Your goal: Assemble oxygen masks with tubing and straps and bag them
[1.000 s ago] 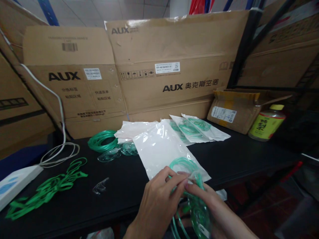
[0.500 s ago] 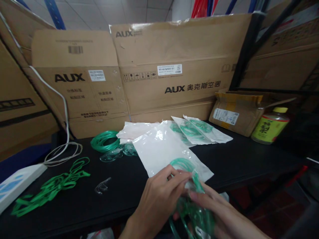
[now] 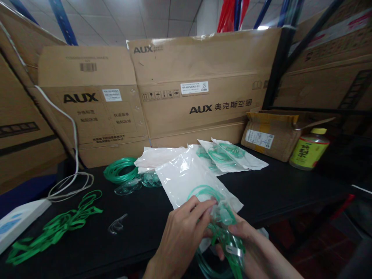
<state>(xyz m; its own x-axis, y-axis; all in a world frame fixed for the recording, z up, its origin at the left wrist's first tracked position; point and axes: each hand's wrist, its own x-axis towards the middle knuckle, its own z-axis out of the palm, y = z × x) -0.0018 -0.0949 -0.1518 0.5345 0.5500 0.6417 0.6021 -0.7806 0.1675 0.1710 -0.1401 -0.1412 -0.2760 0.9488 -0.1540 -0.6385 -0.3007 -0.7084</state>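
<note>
My right hand (image 3: 247,236) is closed around a clear green oxygen mask (image 3: 232,242) with a metal nose strip and a pale connector. The fingers of my left hand (image 3: 186,226) are pinched on the coiled green tubing (image 3: 205,190) beside the mask. More loops of tubing hang below my hands. Just beyond, a white pouch (image 3: 186,180) with a clear film lies on the black table, its near end partly hidden by the tubing and my hands. Some fingertips are hidden behind the mask.
On the left lie green elastic straps (image 3: 58,228), a clear small strap (image 3: 117,224), a tubing coil (image 3: 120,170), clear masks (image 3: 128,187) and a white power strip (image 3: 21,221). Filled pouches (image 3: 223,155), a carton (image 3: 270,133) and a yellow-capped bottle (image 3: 309,151) stand farther right.
The mask has been raised and turned in my right hand, so its connector and nose strip now show. My left hand stays by the tubing. The camera view has shifted slightly.
</note>
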